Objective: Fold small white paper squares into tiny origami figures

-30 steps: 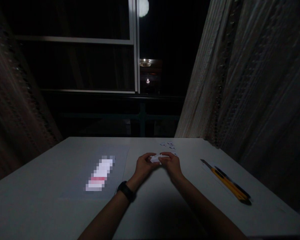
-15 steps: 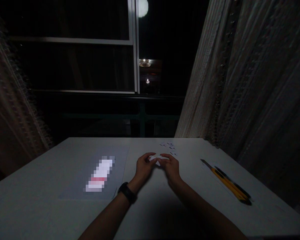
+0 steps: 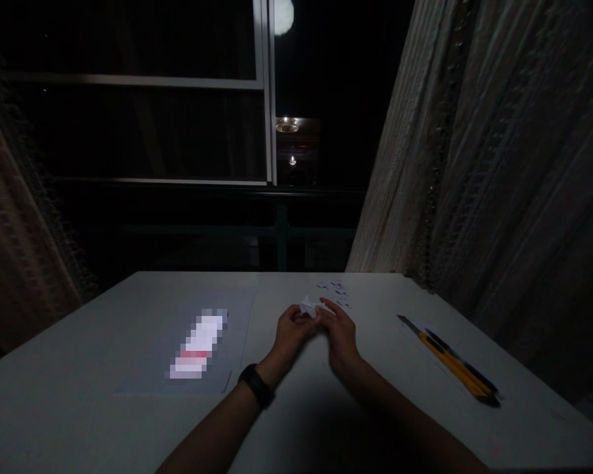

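Observation:
Both my hands meet over the middle of a white table in dim light. My left hand, with a dark watch on the wrist, and my right hand pinch a small folded piece of white paper between their fingertips, held just above the tabletop. Just beyond the hands, several small paper bits lie scattered on the table.
A grey sheet with a blurred white and red patch lies to the left. A yellow utility knife and a dark pen lie at the right. Curtains hang on both sides of a dark window behind the table.
Both hands have shifted slightly away from me and the folded paper now sticks up above the fingertips.

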A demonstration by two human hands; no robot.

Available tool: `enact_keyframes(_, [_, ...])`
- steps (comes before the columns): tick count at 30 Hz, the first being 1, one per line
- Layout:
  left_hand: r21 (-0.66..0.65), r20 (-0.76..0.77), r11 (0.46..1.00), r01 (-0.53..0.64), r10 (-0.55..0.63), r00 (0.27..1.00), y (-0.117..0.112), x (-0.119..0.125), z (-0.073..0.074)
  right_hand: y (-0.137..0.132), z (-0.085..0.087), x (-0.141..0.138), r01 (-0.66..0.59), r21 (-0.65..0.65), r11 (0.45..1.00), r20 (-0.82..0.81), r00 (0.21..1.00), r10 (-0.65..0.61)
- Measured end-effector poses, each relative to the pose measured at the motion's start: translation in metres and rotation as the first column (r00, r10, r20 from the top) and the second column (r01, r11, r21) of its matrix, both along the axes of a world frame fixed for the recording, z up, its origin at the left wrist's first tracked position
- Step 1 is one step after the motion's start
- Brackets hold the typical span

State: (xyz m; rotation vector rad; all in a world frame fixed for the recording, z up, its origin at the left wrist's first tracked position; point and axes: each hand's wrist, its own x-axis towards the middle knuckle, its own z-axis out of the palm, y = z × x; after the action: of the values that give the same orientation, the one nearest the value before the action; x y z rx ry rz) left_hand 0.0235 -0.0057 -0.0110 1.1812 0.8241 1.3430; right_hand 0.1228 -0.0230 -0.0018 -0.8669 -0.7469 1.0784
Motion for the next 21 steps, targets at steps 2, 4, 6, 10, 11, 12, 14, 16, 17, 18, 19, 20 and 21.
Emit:
enact_keyframes(2, [0.020,0.032,0.999,0.026,-0.027,0.999,-0.003,0.000,0.004,0.000,0.001,-0.001,-0.024,-0.005,1.000,-0.022,0.999,0.024])
enact_keyframes(4, [0.028,0.047,1.000,0.009,-0.010,0.999,-0.005,-0.001,0.007,0.001,0.002,-0.001,-0.025,-0.012,1.000,-0.046,0.999,0.024])
enact_keyframes(6, [0.011,0.054,1.000,0.010,-0.011,0.998,-0.005,-0.003,0.008,0.003,0.002,0.001,-0.031,-0.016,0.999,-0.073,0.997,0.029])
enact_keyframes(10, [-0.020,0.081,0.999,0.038,-0.036,0.996,0.000,-0.009,0.008,0.008,0.003,0.008,-0.028,-0.029,0.999,-0.048,0.999,0.026])
enact_keyframes(11, [-0.022,0.093,0.999,0.035,-0.033,0.995,0.000,-0.010,0.008,0.009,0.002,0.010,-0.016,-0.033,0.999,-0.013,1.000,0.016])
enact_keyframes(12, [-0.023,0.105,0.999,0.028,-0.026,0.994,0.001,-0.011,0.008,0.010,0.002,0.011,-0.006,-0.034,0.999,0.023,1.000,0.006])
enact_keyframes(14, [-0.030,0.123,1.000,0.001,0.002,0.992,0.002,-0.013,0.008,0.011,0.000,0.012,-0.006,-0.024,1.000,0.082,0.997,0.008])
enact_keyframes(16, [-0.042,0.131,0.999,-0.033,0.038,0.991,0.002,-0.014,0.008,0.010,-0.002,0.012,-0.029,-0.005,1.000,0.113,0.993,0.030])
enact_keyframes(17, [-0.047,0.131,0.998,-0.047,0.053,0.990,0.002,-0.014,0.008,0.010,-0.004,0.011,-0.040,0.002,0.999,0.122,0.992,0.039])
enact_keyframes(18, [-0.051,0.131,0.997,-0.056,0.063,0.989,0.002,-0.014,0.008,0.010,-0.005,0.011,-0.047,0.006,0.999,0.132,0.990,0.046])
enact_keyframes(19, [-0.053,0.131,0.997,-0.061,0.068,0.989,0.003,-0.015,0.008,0.009,-0.005,0.010,-0.052,0.008,0.999,0.140,0.989,0.051])
enact_keyframes(20, [-0.054,0.133,0.997,-0.064,0.070,0.989,0.003,-0.015,0.008,0.009,-0.006,0.009,-0.058,0.007,0.998,0.144,0.988,0.056])
enact_keyframes(21, [-0.053,0.134,0.996,-0.067,0.074,0.988,0.004,-0.015,0.008,0.008,-0.007,0.008,-0.067,0.005,0.998,0.146,0.987,0.065])
